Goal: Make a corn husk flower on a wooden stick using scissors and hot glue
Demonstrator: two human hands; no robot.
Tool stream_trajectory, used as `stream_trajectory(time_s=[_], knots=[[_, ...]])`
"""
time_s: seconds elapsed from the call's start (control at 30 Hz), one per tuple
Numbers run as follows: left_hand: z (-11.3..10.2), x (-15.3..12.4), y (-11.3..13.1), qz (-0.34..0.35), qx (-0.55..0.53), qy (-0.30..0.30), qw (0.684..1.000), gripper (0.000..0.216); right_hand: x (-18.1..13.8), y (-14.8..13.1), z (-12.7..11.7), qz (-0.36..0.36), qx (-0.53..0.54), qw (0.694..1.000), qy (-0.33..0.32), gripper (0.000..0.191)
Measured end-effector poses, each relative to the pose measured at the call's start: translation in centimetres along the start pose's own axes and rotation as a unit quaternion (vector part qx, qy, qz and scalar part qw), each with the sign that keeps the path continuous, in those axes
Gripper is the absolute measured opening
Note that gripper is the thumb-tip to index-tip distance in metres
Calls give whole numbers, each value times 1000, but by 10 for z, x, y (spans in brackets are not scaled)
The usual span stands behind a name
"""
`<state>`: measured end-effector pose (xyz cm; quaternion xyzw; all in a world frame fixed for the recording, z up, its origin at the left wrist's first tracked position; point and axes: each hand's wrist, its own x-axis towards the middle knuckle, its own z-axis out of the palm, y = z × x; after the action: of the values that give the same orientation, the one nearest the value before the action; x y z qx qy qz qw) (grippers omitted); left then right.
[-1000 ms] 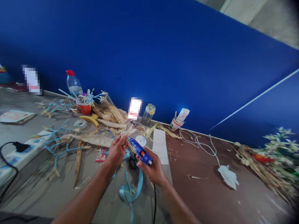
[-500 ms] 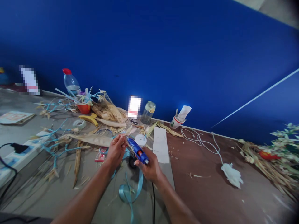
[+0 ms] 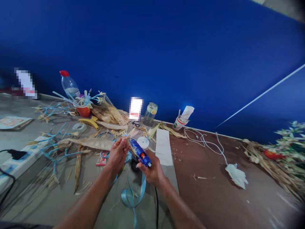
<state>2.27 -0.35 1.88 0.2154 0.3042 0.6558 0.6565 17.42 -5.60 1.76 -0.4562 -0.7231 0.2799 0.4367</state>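
Observation:
My right hand [image 3: 153, 170] is wrapped round a blue hot glue gun [image 3: 140, 152], whose tip points away from me toward my left fingertips. A black cord runs down from it. The fingers of my left hand [image 3: 119, 152] are pinched together beside the nozzle; what they hold is too small to make out. Beyond the glue gun lies a white spool [image 3: 143, 142]. Light blue ribbon [image 3: 128, 197] curls on the table just below my hands. A long dried corn husk [image 3: 90, 143] lies to the left of my left hand.
Blue-stemmed husk flowers [image 3: 56, 152] and a white power strip [image 3: 22, 162] lie at left. Behind stand a red-capped bottle [image 3: 69, 84], a red cup [image 3: 83, 111], a glass jar [image 3: 150, 114] and a paper cup [image 3: 179, 123]. A white cable [image 3: 212, 151] and dried stalks [image 3: 264, 162] lie right.
The view has shifted slightly, so the surroundings sit a little further left. Both hands keep nearly the same pose, with the glue gun still in my right hand.

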Motion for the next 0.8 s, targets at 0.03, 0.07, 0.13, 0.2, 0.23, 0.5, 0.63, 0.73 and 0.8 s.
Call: stream_trajectory(time_s=[0.03,0.07,0.13,0.2,0.23,0.5,0.63,0.73,0.8], knots=[[1,0,1,-2,-2,4,1000,29,0,0,1,-4,-5,1000,0,54],[1,-1,1,-5,-4,9,1000,29,0,0,1,-9,-11,1000,0,54],[2,-1,2,-10,-6,16,1000,29,-1,-2,2,-19,-22,1000,1,55],[3,-1,2,-14,-7,22,1000,28,-1,-2,2,-26,-32,999,4,55],[3,-1,2,-15,-8,23,1000,28,-1,-3,1,-29,-35,999,8,55],[2,0,3,-21,-8,28,999,31,0,-3,3,-62,-82,994,33,54],[2,-1,3,-22,-2,20,1000,31,0,-5,2,-52,-81,995,30,55],[2,-1,2,-10,-3,-7,1000,30,-1,-4,0,-30,-61,997,29,54],[2,-1,2,-7,-2,-9,1000,30,-2,-3,1,-30,-59,997,28,53]])
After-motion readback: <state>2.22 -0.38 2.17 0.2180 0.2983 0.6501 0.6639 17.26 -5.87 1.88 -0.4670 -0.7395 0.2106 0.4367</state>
